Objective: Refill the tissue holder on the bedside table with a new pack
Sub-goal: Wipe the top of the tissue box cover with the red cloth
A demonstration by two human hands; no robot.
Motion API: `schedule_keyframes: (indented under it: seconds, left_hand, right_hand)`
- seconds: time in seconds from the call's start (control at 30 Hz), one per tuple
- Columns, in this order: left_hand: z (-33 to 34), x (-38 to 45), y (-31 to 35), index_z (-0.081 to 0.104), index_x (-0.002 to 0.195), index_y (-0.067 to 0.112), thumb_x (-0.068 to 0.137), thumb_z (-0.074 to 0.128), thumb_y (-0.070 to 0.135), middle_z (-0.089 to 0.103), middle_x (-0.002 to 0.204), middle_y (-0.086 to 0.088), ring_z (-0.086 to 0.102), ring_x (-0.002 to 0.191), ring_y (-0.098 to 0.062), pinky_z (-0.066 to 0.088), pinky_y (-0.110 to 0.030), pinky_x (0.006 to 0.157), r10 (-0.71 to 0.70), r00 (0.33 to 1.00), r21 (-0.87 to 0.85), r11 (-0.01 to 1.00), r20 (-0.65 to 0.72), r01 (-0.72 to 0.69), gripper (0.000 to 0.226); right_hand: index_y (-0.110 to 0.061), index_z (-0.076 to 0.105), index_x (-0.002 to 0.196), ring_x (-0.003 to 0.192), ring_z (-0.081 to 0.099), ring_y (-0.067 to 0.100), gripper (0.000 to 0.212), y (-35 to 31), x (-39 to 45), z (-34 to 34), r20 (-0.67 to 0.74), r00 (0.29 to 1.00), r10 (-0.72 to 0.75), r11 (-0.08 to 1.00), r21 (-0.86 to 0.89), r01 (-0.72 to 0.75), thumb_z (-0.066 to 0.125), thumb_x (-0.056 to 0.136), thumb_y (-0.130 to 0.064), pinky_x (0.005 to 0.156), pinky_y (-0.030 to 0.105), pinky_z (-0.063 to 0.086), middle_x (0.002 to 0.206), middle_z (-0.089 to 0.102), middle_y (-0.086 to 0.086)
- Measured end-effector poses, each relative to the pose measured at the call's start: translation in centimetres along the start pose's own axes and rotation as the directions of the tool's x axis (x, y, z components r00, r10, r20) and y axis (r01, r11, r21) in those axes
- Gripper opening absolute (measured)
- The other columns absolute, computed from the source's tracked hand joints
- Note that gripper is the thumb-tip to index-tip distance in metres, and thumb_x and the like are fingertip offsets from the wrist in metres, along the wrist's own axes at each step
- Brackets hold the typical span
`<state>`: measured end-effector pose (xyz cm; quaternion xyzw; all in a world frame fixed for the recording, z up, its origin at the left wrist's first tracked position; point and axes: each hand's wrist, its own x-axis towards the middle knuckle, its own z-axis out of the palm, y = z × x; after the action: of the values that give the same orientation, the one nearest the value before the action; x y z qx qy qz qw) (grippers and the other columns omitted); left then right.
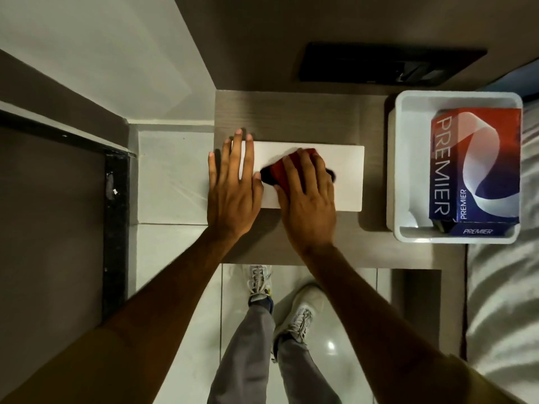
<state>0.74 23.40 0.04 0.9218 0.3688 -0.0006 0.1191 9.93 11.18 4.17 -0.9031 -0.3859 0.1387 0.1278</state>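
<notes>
The word "PREMIER" is printed in white along the side of a red, white and blue tissue pack (478,167), and is repeated in smaller letters on its lower edges; the pack is stood inside a white bin (408,118) at the right end of the tabletop (291,112), beside the bed (501,301). A white tissue holder (344,167) is laid flat at the middle of the tabletop, well apart from the pack. The left hand (233,193) is pressed palm-down on the holder's left end, its fingers (233,153) spread flat and straight with nothing gripped. The right hand (309,199) is placed over the dark oval slot in the holder's top, its fingers curled onto something red (280,173) at the slot; what the red thing is cannot be told. Both forearms are stretched forward from the lower corners.
</notes>
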Motion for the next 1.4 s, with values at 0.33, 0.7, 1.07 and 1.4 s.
schedule_keyframes:
  seconds: [0.33, 0.7, 1.07, 1.4]
  left_hand:
    - [-0.7, 0.1, 0.3, 0.016, 0.166, 0.015, 0.108, 0.028, 0.040, 0.017, 0.175, -0.010, 0.019, 0.162, -0.031, 0.013, -0.057, 0.133, -0.010, 0.999, -0.011, 1.000, 0.032, 0.010, 0.064]
    - [-0.5, 0.2, 0.0, 0.019, 0.166, 0.016, 0.109, 0.024, 0.044, 0.018, 0.175, -0.010, 0.020, 0.162, -0.032, 0.013, -0.058, 0.132, -0.006, 0.999, -0.020, 1.000, 0.034, 0.007, 0.063]
    - [-0.1, 0.1, -0.1, 0.020, 0.165, 0.016, 0.109, 0.026, 0.042, 0.018, 0.175, -0.012, 0.019, 0.162, -0.032, 0.012, -0.055, 0.133, 0.000, 0.999, 0.027, 1.000, 0.033, -0.001, 0.062]
    - [0.1, 0.1, -0.1, 0.018, 0.166, 0.015, 0.110, 0.029, 0.038, 0.018, 0.175, -0.012, 0.020, 0.162, -0.031, 0.016, -0.054, 0.133, 0.021, 1.000, 0.010, 1.000, -0.013, -0.021, 0.061]
  right_hand:
    - [-0.015, 0.034, 0.157, 0.145, 0.041, 0.038, 0.095, 2.0, -2.4, -2.7, 0.004, 1.000, -0.011, 0.990, 0.139, 0.010, 0.088, 0.078, -0.017, 0.102, 0.054, 0.054, 0.160, 0.036, 0.017]
    - [-0.017, 0.042, 0.154, 0.139, 0.046, 0.031, 0.064, 4.0, -4.5, -4.9, -0.126, 0.987, 0.095, 0.976, 0.206, -0.068, 0.040, 0.101, -0.054, 0.105, 0.038, 0.046, 0.157, 0.041, 0.009]
    - [-0.022, 0.016, 0.164, 0.160, 0.003, 0.028, 0.068, 0.4, -4.7, 1.7, 0.056, 0.997, -0.055, 0.997, -0.046, 0.058, 0.047, 0.106, -0.039, 0.129, 0.053, 0.013, 0.172, 0.008, 0.012]
    - [-0.015, 0.015, 0.163, 0.160, 0.007, 0.024, 0.069, 0.5, -1.3, 0.7, -0.034, 0.970, 0.240, 0.947, 0.229, -0.226, 0.040, 0.107, -0.047, 0.128, 0.054, 0.019, 0.172, 0.015, 0.008]
